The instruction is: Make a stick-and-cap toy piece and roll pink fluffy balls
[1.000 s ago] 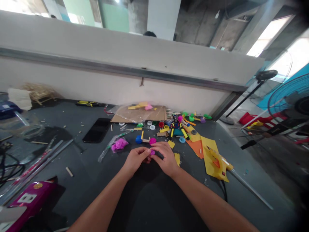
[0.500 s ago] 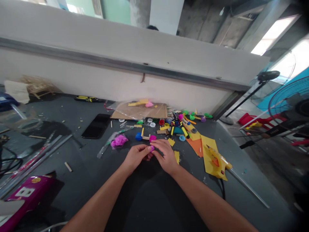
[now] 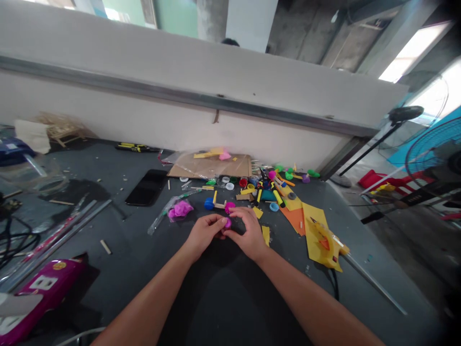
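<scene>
My left hand (image 3: 207,234) pinches a small piece of purple modelling clay (image 3: 228,222) between thumb and fingers. Beside it, my right hand (image 3: 248,233) curves around with index finger and thumb apart; its thumb tip is close to the left fingertips, and contact is hard to tell. Just beyond the hands stands a small assembly of a blue bottle cap (image 3: 209,203), a magenta cap (image 3: 229,206) and short wooden sticks (image 3: 219,205). A lump of purple clay (image 3: 180,209) in clear plastic lies to the left of the hands.
A black phone (image 3: 147,187) lies at left, and a magenta tool (image 3: 54,293) at near left. Bottle caps (image 3: 229,186), yellow-black pliers (image 3: 277,194) and cardboard (image 3: 212,167) spread behind the hands. Rightward, a yellow glue gun (image 3: 329,245) rests on yellow sheets. A fan (image 3: 437,144) stands beyond the table.
My right index finger has lifted off the purple clay, widening the gap to the thumb. My left hand keeps its pinch. The view has shifted slightly.
</scene>
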{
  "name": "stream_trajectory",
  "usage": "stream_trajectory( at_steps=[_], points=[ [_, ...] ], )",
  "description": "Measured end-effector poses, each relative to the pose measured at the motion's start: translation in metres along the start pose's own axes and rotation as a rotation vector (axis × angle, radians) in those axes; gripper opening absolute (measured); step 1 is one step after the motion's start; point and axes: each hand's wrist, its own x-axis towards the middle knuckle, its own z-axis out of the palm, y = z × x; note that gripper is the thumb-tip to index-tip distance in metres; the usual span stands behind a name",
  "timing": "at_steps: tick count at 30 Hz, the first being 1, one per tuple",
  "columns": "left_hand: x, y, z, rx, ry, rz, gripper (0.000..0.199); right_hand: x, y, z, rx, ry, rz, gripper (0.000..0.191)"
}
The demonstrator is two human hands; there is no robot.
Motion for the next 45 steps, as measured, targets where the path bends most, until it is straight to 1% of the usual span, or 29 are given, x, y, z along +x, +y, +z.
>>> stream_trajectory(
  at_steps=[2, 4, 7, 10, 13, 15, 19, 22, 24, 27, 29, 31, 34, 36, 38, 41, 43, 45],
  points=[
    [0.0000, 0.0000, 0.0004, -0.006, 0.002, -0.007, 0.028, 0.0001, 0.0013, 0.0003, -0.007, 0.009, 0.005, 0.022],
    [0.0004, -0.0002, 0.0005, -0.021, 0.001, -0.012, 0.029, 0.0002, 0.0024, -0.0004, -0.016, -0.013, -0.023, 0.015],
    [0.0011, -0.0004, 0.0004, -0.017, -0.001, -0.004, 0.029, 0.0003, 0.0024, -0.0014, -0.009, -0.045, -0.043, 0.022],
    [0.0016, -0.0006, 0.0006, 0.009, 0.001, 0.005, 0.027, 0.0004, 0.0023, -0.0011, 0.011, -0.017, -0.002, 0.029],
    [0.0014, -0.0008, 0.0011, 0.002, 0.004, 0.000, 0.030, 0.0006, 0.0035, -0.0010, 0.013, 0.019, 0.015, 0.020],
    [0.0010, -0.0006, 0.0011, -0.011, 0.013, -0.009, 0.032, 0.0008, 0.0041, -0.0017, 0.009, 0.010, -0.006, 0.017],
    [0.0008, -0.0004, 0.0003, 0.009, -0.002, -0.018, 0.031, 0.0010, 0.0029, -0.0025, 0.020, -0.028, -0.034, 0.029],
    [0.0008, -0.0008, 0.0002, 0.023, 0.000, -0.004, 0.029, 0.0006, 0.0021, -0.0011, 0.033, 0.028, 0.017, 0.034],
    [0.0004, -0.0006, 0.0004, 0.026, 0.000, -0.004, 0.030, 0.0003, 0.0022, -0.0003, 0.025, 0.054, 0.027, 0.029],
    [-0.0006, 0.0009, 0.0006, -0.003, 0.011, -0.012, 0.030, 0.0002, 0.0020, -0.0007, 0.005, 0.016, -0.019, 0.020],
    [-0.0011, 0.0022, 0.0005, -0.017, 0.007, -0.009, 0.030, 0.0003, 0.0014, -0.0013, -0.004, -0.021, -0.052, 0.023],
    [-0.0013, 0.0029, 0.0004, -0.004, -0.002, -0.002, 0.031, 0.0003, 0.0009, -0.0014, -0.005, -0.038, -0.055, 0.028],
    [-0.0012, 0.0025, 0.0004, 0.022, -0.012, 0.004, 0.030, -0.0001, 0.0011, -0.0005, 0.006, -0.003, -0.007, 0.031],
    [-0.0012, 0.0021, 0.0006, 0.007, -0.006, -0.002, 0.031, -0.0003, 0.0016, -0.0003, 0.003, 0.009, 0.004, 0.023],
    [-0.0012, 0.0019, 0.0006, -0.023, 0.009, -0.010, 0.032, -0.0003, 0.0019, -0.0006, -0.007, -0.012, -0.023, 0.017],
    [-0.0011, 0.0021, 0.0002, -0.034, 0.005, -0.008, 0.031, 0.0000, 0.0012, -0.0013, -0.006, -0.048, -0.058, 0.025],
    [-0.0008, 0.0021, -0.0001, -0.028, 0.009, -0.002, 0.030, 0.0001, 0.0004, -0.0010, 0.009, -0.023, -0.029, 0.031],
    [-0.0007, 0.0020, 0.0000, -0.019, 0.029, -0.006, 0.030, 0.0001, 0.0001, -0.0002, 0.019, 0.031, 0.027, 0.038]
  ],
)
